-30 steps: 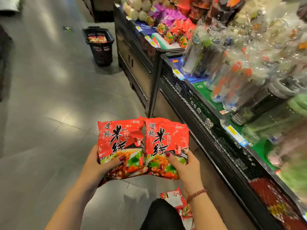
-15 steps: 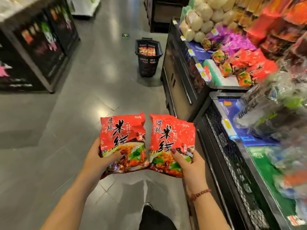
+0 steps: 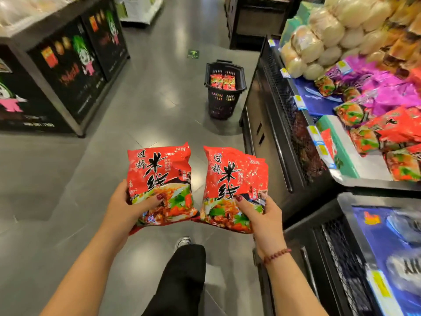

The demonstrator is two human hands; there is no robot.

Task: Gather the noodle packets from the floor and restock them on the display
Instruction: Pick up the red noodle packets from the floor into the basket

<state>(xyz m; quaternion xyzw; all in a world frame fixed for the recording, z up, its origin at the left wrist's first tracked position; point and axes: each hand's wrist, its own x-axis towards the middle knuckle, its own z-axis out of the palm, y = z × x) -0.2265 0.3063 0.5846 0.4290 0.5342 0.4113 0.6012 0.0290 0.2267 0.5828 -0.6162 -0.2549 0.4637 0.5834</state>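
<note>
My left hand (image 3: 124,209) grips a red noodle packet (image 3: 159,176) by its lower left edge, thumb across the front. Beside it, my right hand (image 3: 262,215) holds a small stack of the same red packets (image 3: 234,179), thumb on top. Both are held upright over the grey floor, slightly apart. On the right stands the display (image 3: 355,169), where more red noodle packets (image 3: 396,131) lie in a pile next to purple ones.
A black shopping basket (image 3: 224,96) with red packets inside stands on the floor ahead, against the display's dark cabinet (image 3: 268,142). A black printed stand (image 3: 68,71) lines the aisle's left side. My dark trouser leg and shoe (image 3: 182,242) show below.
I have walked forward along the aisle: the basket and the red-packet display are nearer. The two handfuls of packets have drawn slightly apart; both grips are unchanged.
</note>
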